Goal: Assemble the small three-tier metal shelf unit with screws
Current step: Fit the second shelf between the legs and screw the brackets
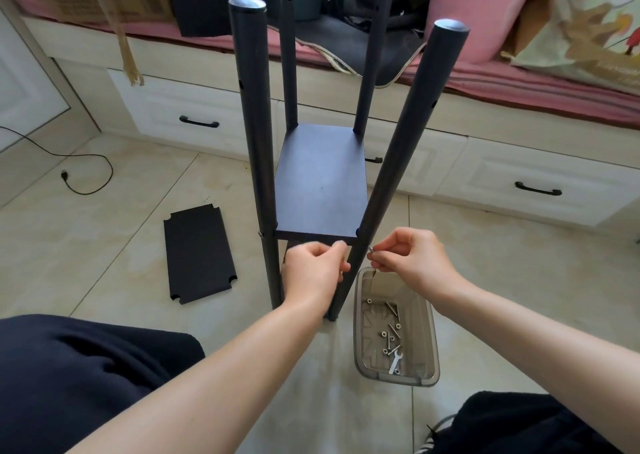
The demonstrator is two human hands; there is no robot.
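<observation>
Shelf unit (320,183) stood upright on tiled floor (104,245). Left hand (313,273) gripped the near right post (391,176) under the shelf board; right hand (412,259) pinched a screw (371,249) against that post. Loose board (199,252) lay left; parts tray (394,329) right.

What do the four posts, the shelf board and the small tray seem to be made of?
Posts: probably metal tube, dark matte coating; round, with drilled holes and silvery end caps.
Shelf board: looks like laminated wood board, dark matte; flat, with a thin, straight edge.
Tray: clear grey-tinted plastic; the floor shows through its walls.
</observation>
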